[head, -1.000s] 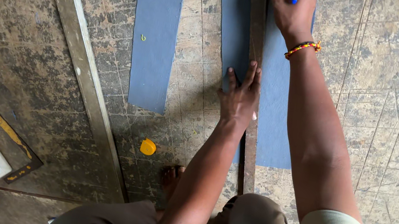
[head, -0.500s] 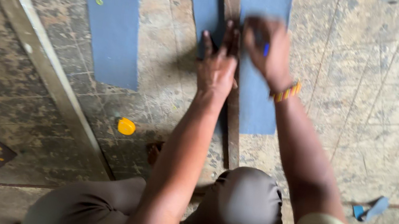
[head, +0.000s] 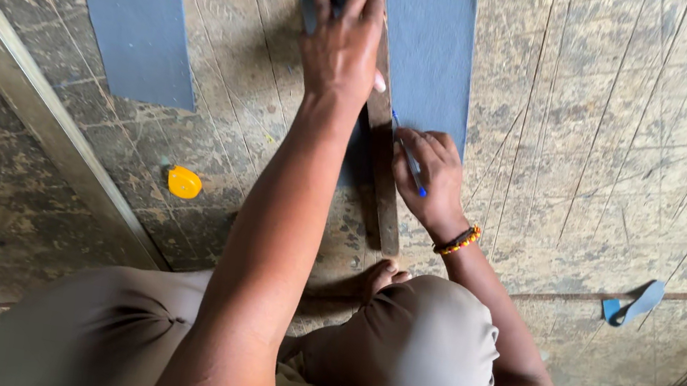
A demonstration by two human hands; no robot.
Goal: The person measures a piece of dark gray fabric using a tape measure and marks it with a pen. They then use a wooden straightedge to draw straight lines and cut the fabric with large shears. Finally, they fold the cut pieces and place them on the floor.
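Marking step, by the look of it. A long wooden straightedge (head: 383,172) is pinned flat on the blue-grey sheet (head: 427,41) by the left hand (head: 344,42), fingers spread and palm down, nothing gripped. A blue pen (head: 408,162) is pinched in the right hand (head: 429,174), grip closed around it, tip set against the straightedge's edge near the sheet's lower end. The sheet lies on the scored wooden floor (head: 607,152), with a second blue strip (head: 130,3) off to the left and a small yellow object (head: 184,183) nearby. For a clean line, the straightedge probably has to be kept from sliding while the pen is drawn along it.
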